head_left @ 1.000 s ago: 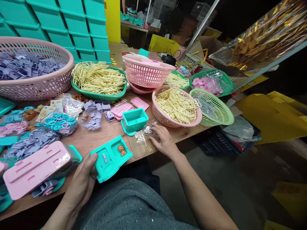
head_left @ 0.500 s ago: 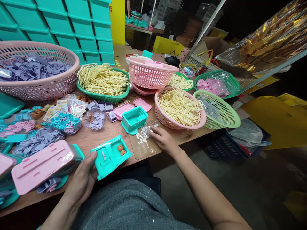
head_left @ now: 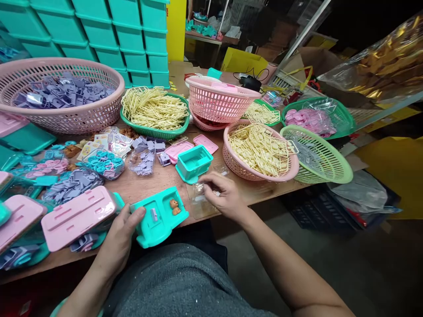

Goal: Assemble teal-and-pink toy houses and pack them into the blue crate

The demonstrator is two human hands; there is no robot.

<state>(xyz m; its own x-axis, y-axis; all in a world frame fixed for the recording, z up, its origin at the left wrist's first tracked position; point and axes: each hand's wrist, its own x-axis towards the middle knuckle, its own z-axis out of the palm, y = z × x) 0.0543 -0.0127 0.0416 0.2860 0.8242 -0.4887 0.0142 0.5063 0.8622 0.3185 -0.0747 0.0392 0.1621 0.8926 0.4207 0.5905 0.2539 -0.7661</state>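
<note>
Teal toy tray (head_left: 159,216) sits low centre of frame, at the near edge of the wooden table (head_left: 148,182). I see my left hand (head_left: 120,240) closed on its left end, thumb lying over the top face, fingers underneath. A small brown figure (head_left: 174,206) and a small grey piece (head_left: 153,214) sit on the tray's top, right of the thumb and clear of it.

Right hand (head_left: 222,197) is just right of the tray, apart from it, fingers curled down onto a clear plastic piece (head_left: 200,200) on the table. Fingertips pinch at it; I cannot tell if it is lifted.

Left of the tray: pink flat panel (head_left: 77,215) lying on stacked parts, touching my left hand's side. Past that, lower left to mid left, loose purple, teal and pink small parts in piles and bags.

Just above the right hand: teal open box (head_left: 194,162), upright, near but not touching the fingers. Pink lids (head_left: 191,147) lie behind it.

Mid frame right: pink basket of cream sprues (head_left: 261,152), with a light green basket (head_left: 317,154) tilted against its right side. Mid frame centre: green basket of cream sticks (head_left: 154,112), and an upturned pink basket (head_left: 222,100). Upper left: large pink basket of purple parts (head_left: 62,94). Behind it, along the top left edge: stacked teal crates (head_left: 109,31).
</note>
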